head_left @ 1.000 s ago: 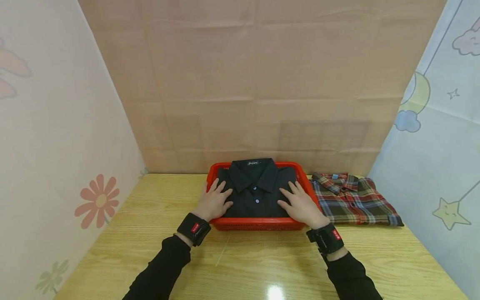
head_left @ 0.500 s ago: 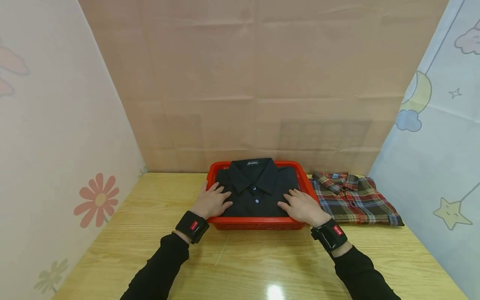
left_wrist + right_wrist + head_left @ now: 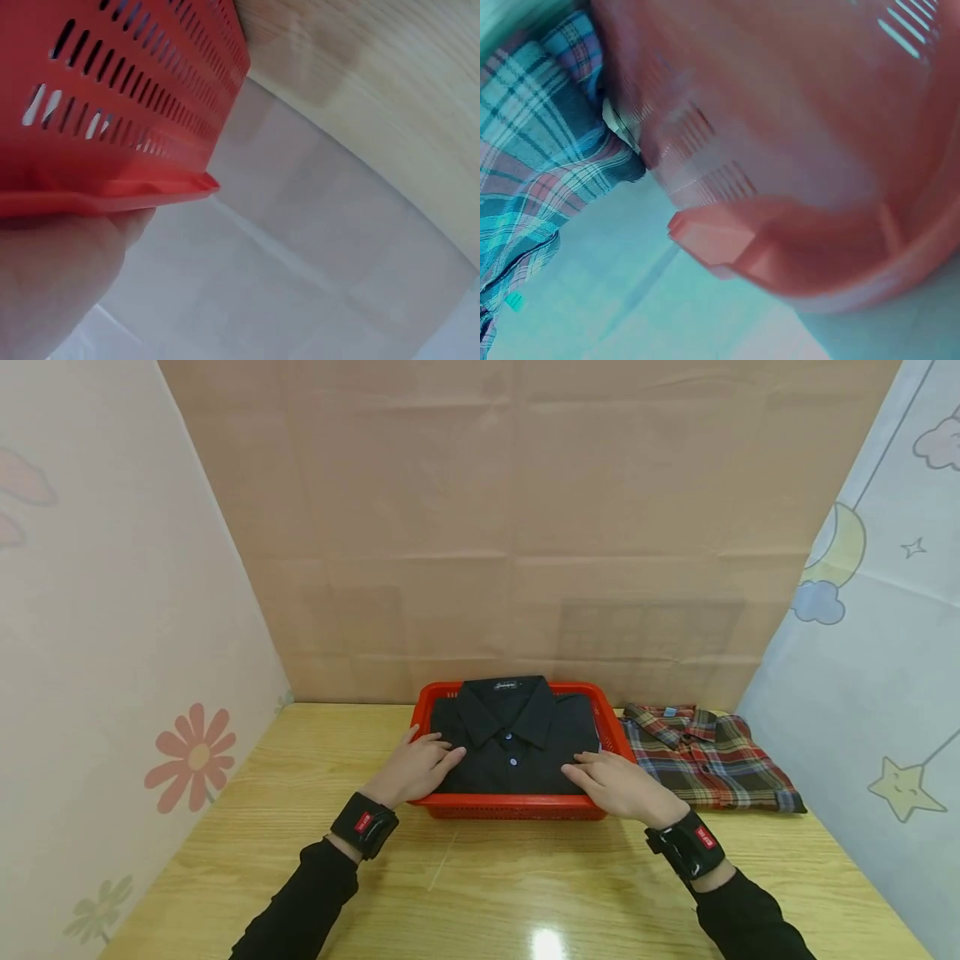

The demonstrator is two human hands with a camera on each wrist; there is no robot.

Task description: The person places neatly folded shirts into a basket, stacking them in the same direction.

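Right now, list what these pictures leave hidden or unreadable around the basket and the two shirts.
- Head view: the black shirt covers the red basket floor, and its collar label is too small to read.
- Head view: the right hand hides the shirt's near right corner.
- Left wrist view: the left hand is cut off by the edge.
- Right wrist view: blurred basket wall blocks most of the plaid shirt.

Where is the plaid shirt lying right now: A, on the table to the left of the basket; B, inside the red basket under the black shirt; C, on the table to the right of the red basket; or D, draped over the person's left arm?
C: the head view shows the plaid shirt folded flat on the table, just right of the red basket, which holds only the black shirt.
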